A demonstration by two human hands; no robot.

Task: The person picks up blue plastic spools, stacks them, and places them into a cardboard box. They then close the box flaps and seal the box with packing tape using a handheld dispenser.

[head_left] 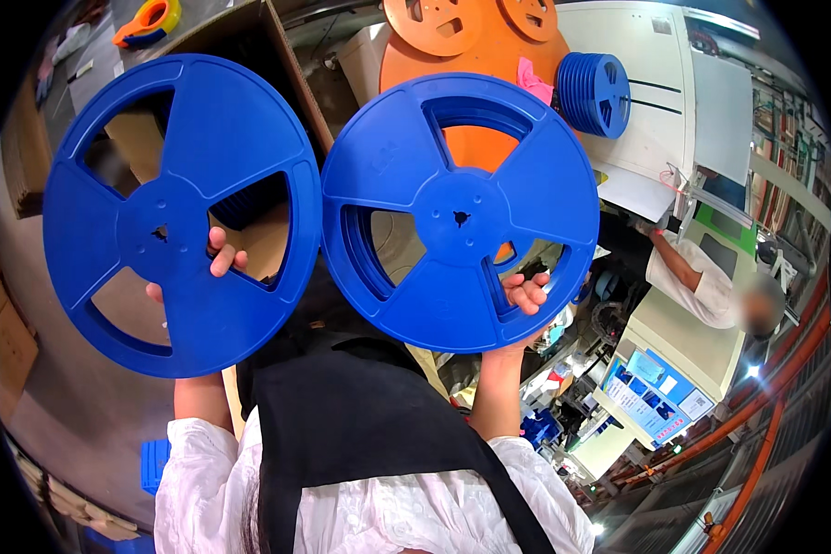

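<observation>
My left hand grips a large blue plastic reel, its fingers curled through a window near the hub. Beside it, my right hand is closed round blue reels, fingertips hooked through the lower right window. Layered edges behind the front disc show that the right hand has more than one reel. Both sets stand upright, facing me, with rims close together or touching at the middle. Most of each palm and thumb is hidden behind the discs.
Behind the reels is an open cardboard box. Orange reels, a pink scrap and a stack of blue reels lie beyond. A yellow-orange tape roll sits far left. Another person works at the right.
</observation>
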